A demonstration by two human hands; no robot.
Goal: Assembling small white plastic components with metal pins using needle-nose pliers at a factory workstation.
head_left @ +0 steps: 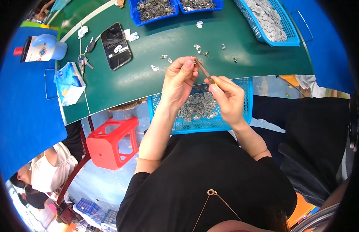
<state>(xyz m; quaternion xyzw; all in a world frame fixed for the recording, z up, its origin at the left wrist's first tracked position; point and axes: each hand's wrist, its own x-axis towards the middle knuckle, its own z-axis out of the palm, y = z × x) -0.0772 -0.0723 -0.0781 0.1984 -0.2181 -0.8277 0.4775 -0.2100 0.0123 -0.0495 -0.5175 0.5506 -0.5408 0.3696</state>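
My left hand (179,78) is raised over the table's near edge, its thumb and fingertips pinching a small shiny metal part (194,62). From the right, my right hand (228,98) grips slim metal tweezers (204,71) with a bit of yellow at the held end. Their tip meets the small part at my left fingertips; the exact contact is too small to make out. Below both hands, a blue mesh basket (151,110) at my lap holds many small flat metal pieces (199,105).
On the green table (156,46) lie several loose small parts (154,68), a phone (116,46), keys (83,62) and a tissue pack (70,84). Blue bins (137,19) and a blue basket (295,40) of metal pieces stand farther back. A red stool (106,149) is at left; another person (52,166) sits beyond.
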